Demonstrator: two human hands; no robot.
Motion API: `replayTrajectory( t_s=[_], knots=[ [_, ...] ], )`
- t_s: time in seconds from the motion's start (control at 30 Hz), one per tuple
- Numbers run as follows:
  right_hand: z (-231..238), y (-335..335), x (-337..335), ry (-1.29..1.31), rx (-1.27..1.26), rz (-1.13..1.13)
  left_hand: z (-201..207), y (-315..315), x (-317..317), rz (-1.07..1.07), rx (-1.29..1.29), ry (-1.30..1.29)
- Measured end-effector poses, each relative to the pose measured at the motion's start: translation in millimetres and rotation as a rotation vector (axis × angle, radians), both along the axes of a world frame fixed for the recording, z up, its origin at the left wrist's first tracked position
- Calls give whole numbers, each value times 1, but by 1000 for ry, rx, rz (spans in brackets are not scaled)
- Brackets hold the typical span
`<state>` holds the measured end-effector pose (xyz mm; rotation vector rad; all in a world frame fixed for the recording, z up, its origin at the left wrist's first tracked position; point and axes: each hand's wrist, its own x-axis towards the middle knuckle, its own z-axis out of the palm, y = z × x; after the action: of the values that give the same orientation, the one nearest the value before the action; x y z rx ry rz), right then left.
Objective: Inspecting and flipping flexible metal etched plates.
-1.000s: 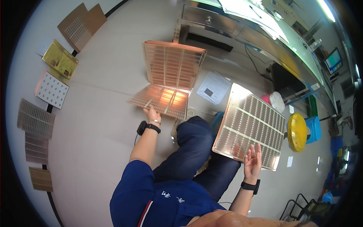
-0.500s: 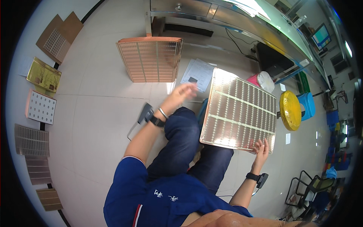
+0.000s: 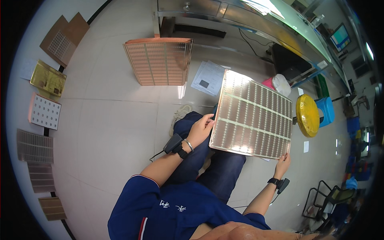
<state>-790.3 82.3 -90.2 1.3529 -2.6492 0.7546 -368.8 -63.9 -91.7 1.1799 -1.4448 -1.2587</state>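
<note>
Panel (image 3: 253, 116) (large, silvery, gridded) held two-handed above the lap.
Left hand (image 3: 200, 129) pinches its left edge, right hand (image 3: 283, 163) grips the lower right corner; copper panel stack (image 3: 159, 61) lies well apart on the floor (image 3: 108, 120), papers (image 3: 208, 77) between.

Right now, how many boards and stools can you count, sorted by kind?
Shiny panel held up: 1
Copper panel stack on the floor: 1
Panels in the left row: 6
Stools, yellow and blue: 2
Total: 10
</note>
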Motion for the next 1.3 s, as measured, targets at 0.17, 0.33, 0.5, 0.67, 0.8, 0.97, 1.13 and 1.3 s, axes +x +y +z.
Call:
replayTrajectory(
  t_s=[0.17, 0.33, 0.5, 0.67, 0.8, 0.97, 1.13, 1.3],
  knots=[
    [3, 4, 14, 194, 75, 10, 5, 0, -6, -48, -13, -175],
    [25, 11, 45, 191, 144, -7, -7, -4, -3, 10, 26, -24],
    [26, 32, 45, 44, 60, -45, 2, 1, 29, 8, 288, 257],
    [21, 58, 37, -286, 78, -61, 16, 28, 86, -79, 517, 303],
    [17, 52, 44, -650, -133, -41, 12, 41, 106, -63, 657, 284],
    [32, 34, 71, -830, -74, -98, 38, 30, 85, 62, 578, 455],
    [29, 38, 70, -844, -109, -94, 25, 23, 76, 63, 514, 601],
    [30, 43, 70, -1011, -265, -119, 26, 24, 69, 242, 427, 535]
  ],
)
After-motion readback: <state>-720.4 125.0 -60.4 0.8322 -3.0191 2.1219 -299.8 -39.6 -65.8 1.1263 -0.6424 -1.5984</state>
